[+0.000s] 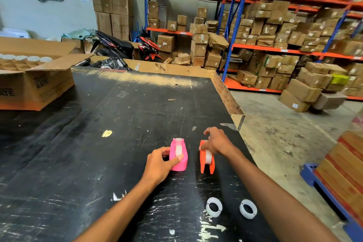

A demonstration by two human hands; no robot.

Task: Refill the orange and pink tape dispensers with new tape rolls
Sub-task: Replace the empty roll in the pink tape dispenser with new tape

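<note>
A pink tape dispenser (179,153) stands on the black table (98,143) with a white roll showing in its slot. My left hand (160,165) grips its near left side, thumb over the top. Just right of it stands an orange tape dispenser (207,160), also with a white roll in it. My right hand (217,141) covers its far end, fingers closed on it. Two white ring-shaped tape rolls lie flat near the front edge, one (214,206) to the left and one (248,208) to the right, between my forearms.
An open cardboard box (39,82) with white rolls in dividers sits at the table's far left. The table's right edge (238,118) drops to a concrete floor. Shelving full of cartons fills the background. A blue pallet (322,188) with orange boxes stands at the right.
</note>
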